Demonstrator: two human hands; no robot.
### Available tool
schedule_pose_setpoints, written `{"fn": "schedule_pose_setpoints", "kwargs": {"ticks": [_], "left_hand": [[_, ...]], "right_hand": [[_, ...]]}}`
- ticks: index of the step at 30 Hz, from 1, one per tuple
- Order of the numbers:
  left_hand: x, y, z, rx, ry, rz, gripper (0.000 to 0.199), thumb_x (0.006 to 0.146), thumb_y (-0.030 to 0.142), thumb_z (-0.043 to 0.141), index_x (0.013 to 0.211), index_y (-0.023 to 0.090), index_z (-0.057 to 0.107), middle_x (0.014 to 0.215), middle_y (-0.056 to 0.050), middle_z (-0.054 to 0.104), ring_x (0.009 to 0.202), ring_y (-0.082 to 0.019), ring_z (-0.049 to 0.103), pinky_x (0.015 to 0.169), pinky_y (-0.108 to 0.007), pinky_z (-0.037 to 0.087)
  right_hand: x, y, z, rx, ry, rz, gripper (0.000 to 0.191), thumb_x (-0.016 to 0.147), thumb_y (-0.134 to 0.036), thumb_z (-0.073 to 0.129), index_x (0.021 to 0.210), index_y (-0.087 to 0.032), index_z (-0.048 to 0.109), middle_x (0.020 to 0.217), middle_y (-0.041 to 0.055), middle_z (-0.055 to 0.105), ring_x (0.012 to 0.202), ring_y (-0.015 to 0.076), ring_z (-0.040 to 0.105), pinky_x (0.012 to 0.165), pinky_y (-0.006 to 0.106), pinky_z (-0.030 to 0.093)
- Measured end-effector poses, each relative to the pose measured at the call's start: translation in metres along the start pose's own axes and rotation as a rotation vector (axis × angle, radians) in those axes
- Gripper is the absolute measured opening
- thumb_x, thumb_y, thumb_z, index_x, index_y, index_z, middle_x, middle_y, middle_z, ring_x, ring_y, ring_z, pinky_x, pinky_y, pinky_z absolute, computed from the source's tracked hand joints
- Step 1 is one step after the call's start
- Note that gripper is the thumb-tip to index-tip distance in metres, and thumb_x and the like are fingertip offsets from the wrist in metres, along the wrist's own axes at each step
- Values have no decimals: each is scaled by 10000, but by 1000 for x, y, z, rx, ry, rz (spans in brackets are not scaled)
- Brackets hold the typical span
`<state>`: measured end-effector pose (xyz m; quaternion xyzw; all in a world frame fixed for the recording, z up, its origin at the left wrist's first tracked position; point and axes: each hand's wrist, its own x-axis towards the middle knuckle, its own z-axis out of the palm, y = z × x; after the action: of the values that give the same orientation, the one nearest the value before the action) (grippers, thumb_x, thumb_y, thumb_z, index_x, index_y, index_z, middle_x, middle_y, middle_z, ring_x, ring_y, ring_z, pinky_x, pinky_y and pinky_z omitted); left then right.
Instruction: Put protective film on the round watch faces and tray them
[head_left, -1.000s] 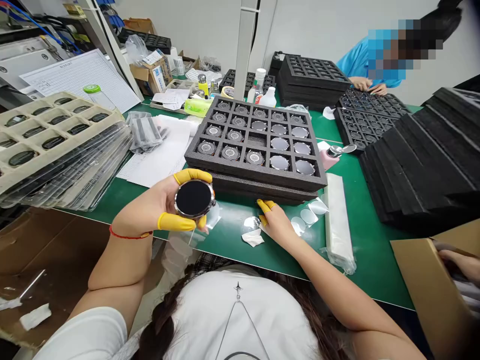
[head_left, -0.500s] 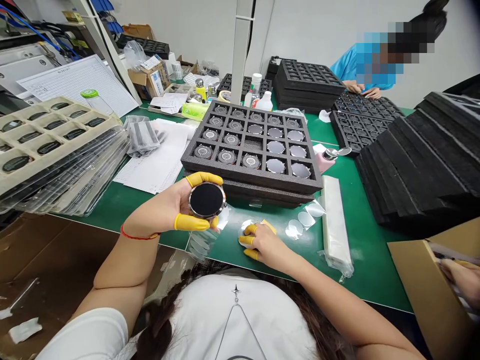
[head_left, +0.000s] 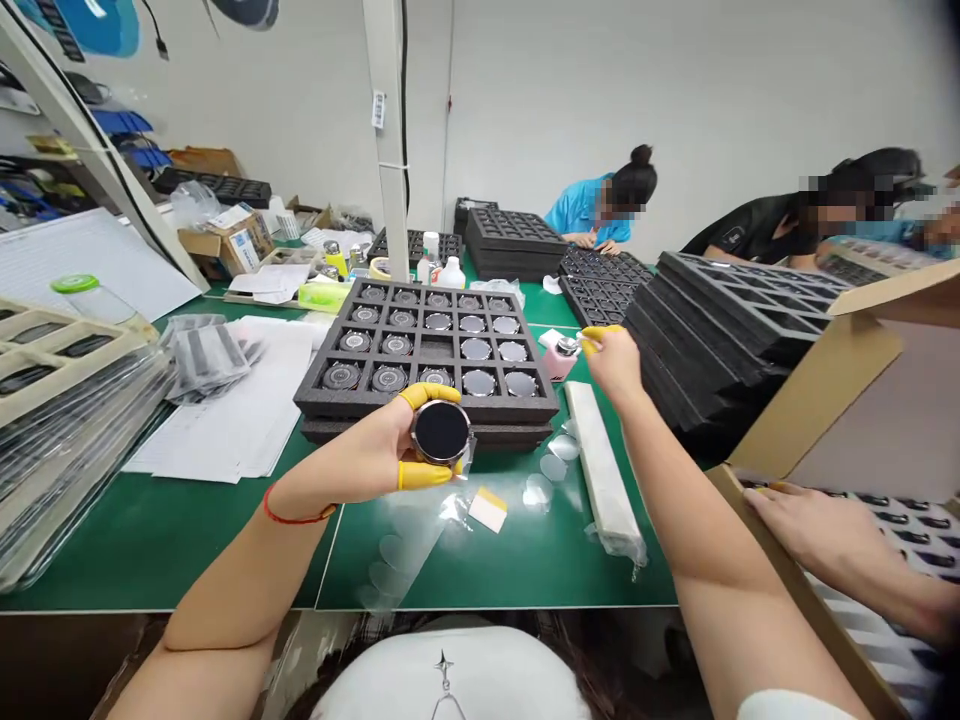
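1. Nearest us on the green counter (head_left: 375, 590) lie a white-and-yellow card (head_left: 487, 512) and clear round films (head_left: 553, 467).
2. Just beyond, our left hand (head_left: 375, 458) holds a round watch (head_left: 441, 433) above the counter, dark face up. Our covered fingers pinch its rim from opposite sides. It is out of the tray, so this piece looks unfinished.
3. Behind it, the black foam tray (head_left: 352, 404) has one pocket open among watches in all the others. Several at the right show plain, shiny faces; many at the left show ringed patterns. That suggests a batch partway along, but we cannot tell which pieces are finished.
4. To the tray's right, our right hand (head_left: 619, 368) is beside the pink bottle (head_left: 556, 366), fingers bent close together; we cannot tell whether they touch or pinch anything.
5. Farthest off, a person in blue (head_left: 574, 212) bends over more trays (head_left: 604, 285).
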<state>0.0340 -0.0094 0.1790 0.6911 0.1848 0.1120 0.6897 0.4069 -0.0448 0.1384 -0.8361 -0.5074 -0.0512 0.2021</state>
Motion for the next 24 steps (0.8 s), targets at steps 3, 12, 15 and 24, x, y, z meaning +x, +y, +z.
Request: {"fn": "schedule_pose_setpoints", "kwargs": {"ticks": [3, 12, 15, 24], "left_hand": [[15, 2, 6, -1, -7, 56, 604, 795, 160, 709, 1278, 249, 357, 935, 1, 636, 845, -139, 656, 786, -271, 529], [30, -14, 2, 64, 157, 92, 558, 757, 199, 727, 1214, 249, 411, 961, -1, 578, 817, -150, 625, 750, -295, 526], [31, -19, 5, 135, 181, 108, 536, 773, 209, 709, 1218, 255, 414, 936, 5, 572, 802, -155, 625, 748, -303, 539], [28, -21, 11, 288, 157, 153, 523, 783, 173, 652, 1250, 206, 419, 1044, -56, 618, 837, -191, 643, 738, -314, 542]], "right_hand": [[28, 4, 24, 47, 21, 40, 346, 947, -259, 420, 1114, -68, 655, 1103, 201, 620, 1049, 253, 549, 949, 401, 379], [-7, -46, 7, 308, 244, -67, 314, 946, -277, 433, 1021, -107, 686, 1025, 156, 631, 979, 233, 595, 841, 381, 455], [-70, -92, -2, 458, 408, -406, 198, 911, -217, 552, 1062, -256, 674, 1047, 72, 626, 1000, 217, 590, 872, 389, 484], [-137, -146, 20, 473, 388, -796, 434, 887, -95, 541, 1271, -296, 556, 1004, 66, 595, 944, 227, 523, 811, 403, 490]]}}
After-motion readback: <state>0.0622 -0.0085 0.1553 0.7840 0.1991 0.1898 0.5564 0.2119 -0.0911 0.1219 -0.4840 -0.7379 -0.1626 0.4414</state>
